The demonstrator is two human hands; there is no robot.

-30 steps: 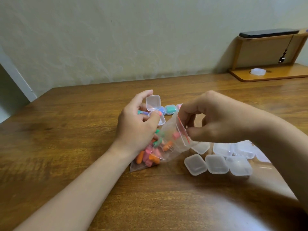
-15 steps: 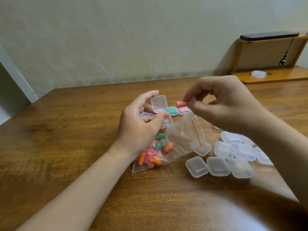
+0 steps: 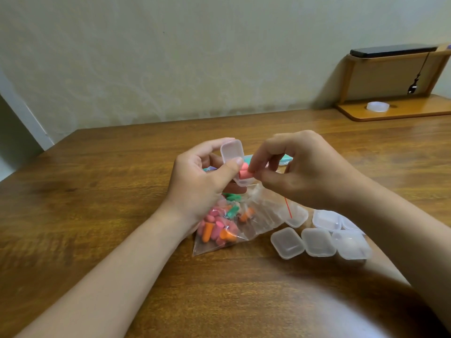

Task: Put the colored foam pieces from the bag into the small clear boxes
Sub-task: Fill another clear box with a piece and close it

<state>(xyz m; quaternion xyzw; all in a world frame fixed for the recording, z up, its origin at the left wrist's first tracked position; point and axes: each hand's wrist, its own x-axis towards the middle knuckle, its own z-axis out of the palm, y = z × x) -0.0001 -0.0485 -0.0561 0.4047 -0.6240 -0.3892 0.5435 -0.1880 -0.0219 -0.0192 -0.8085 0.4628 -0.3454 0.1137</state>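
My left hand [image 3: 200, 184] grips a small clear box [image 3: 232, 152] with its hinged lid flipped up, held above the table. My right hand [image 3: 300, 172] pinches a pink foam piece [image 3: 245, 173] between thumb and forefinger, right at the box's open bottom half. Below both hands lies a clear zip bag [image 3: 244, 223] holding several pink, orange and green foam pieces. Several shut clear boxes [image 3: 317, 241] sit on the table to the right of the bag.
Filled boxes [image 3: 284, 159] with green and pink contents sit just behind my hands. A wooden stand [image 3: 395, 111] carries a white ring, with a dark phone on top, at the far right. The wooden table [image 3: 97, 191] ends at its left edge.
My right hand left the bag's mouth with a pink foam piece and carried it down and left to the open box in my left hand. The bag slumped flat.
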